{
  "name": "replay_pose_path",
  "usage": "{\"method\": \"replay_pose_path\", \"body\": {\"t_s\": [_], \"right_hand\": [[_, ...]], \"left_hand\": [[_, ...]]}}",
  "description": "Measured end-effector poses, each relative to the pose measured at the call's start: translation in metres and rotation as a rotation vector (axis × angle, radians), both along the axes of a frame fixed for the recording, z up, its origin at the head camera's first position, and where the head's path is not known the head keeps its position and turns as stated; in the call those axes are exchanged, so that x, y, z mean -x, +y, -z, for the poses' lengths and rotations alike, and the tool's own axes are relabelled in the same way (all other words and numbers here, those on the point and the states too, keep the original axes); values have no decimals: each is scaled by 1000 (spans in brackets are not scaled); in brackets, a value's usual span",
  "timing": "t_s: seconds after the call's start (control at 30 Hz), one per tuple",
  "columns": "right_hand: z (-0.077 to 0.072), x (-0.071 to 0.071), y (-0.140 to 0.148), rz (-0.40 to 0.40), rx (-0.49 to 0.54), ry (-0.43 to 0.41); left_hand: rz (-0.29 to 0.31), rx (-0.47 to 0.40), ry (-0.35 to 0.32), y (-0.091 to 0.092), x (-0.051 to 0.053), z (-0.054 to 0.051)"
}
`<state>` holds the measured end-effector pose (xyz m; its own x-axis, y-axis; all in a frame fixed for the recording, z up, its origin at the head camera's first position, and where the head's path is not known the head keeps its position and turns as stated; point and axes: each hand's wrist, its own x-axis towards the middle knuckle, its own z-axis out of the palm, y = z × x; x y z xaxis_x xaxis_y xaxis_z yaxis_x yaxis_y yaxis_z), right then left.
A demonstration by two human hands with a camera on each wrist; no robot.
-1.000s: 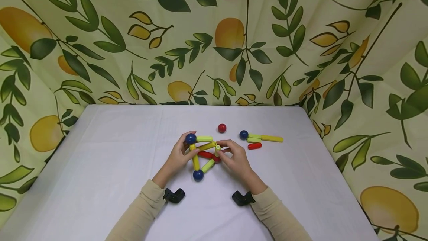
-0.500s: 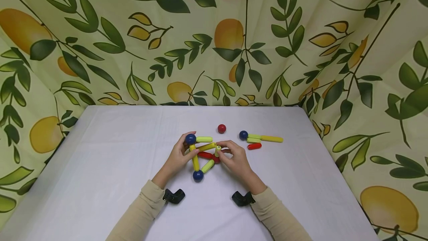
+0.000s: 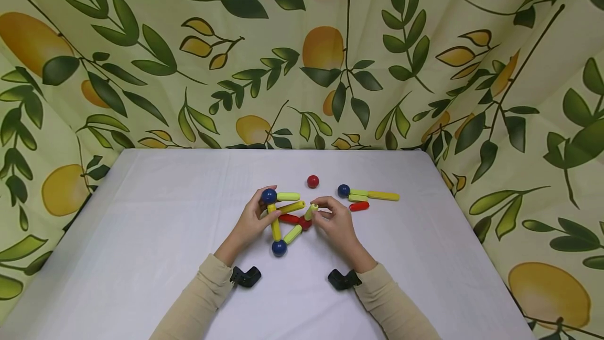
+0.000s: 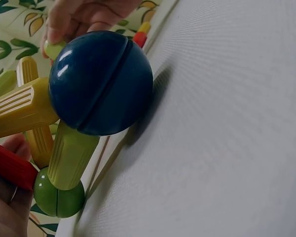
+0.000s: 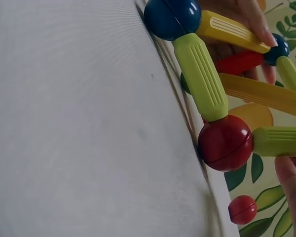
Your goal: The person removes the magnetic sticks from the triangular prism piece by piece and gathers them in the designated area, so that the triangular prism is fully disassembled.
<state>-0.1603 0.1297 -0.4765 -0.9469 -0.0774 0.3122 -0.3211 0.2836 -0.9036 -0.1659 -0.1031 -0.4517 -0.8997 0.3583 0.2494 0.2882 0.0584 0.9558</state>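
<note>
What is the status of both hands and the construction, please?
Left hand gripping ball-and-stick frame. Right hand pinching light-green stick at frame's red ball. No obstruction seen; loose red ball apart.

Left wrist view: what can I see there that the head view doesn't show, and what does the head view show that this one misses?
Only the left wrist view shows the green ball. Only the head view shows the loose red ball, the beige sleeves and the black wrist devices. Both show the left hand, the right hand pinching a lime-green rod, the near blue ball, and the leaf-patterned curtain.
</note>
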Motion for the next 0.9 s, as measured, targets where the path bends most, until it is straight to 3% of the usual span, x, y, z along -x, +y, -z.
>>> {"method": "replay_pose_path", "body": {"t_s": [0.2, 0.47, 0.6, 0.9], "right_hand": [[-5, 5, 5, 60, 119, -127], [-14, 9, 36, 95, 240, -135], [-12, 7, 60, 143, 228, -135], [-3, 0, 102, 283, 89, -248]], "left_hand": [[-9, 8, 8, -1, 0, -2], [-4, 19, 1, -1, 0, -1], [-13, 30, 7, 0, 0, 0], [-19, 27, -16, 0, -1, -3]]}}
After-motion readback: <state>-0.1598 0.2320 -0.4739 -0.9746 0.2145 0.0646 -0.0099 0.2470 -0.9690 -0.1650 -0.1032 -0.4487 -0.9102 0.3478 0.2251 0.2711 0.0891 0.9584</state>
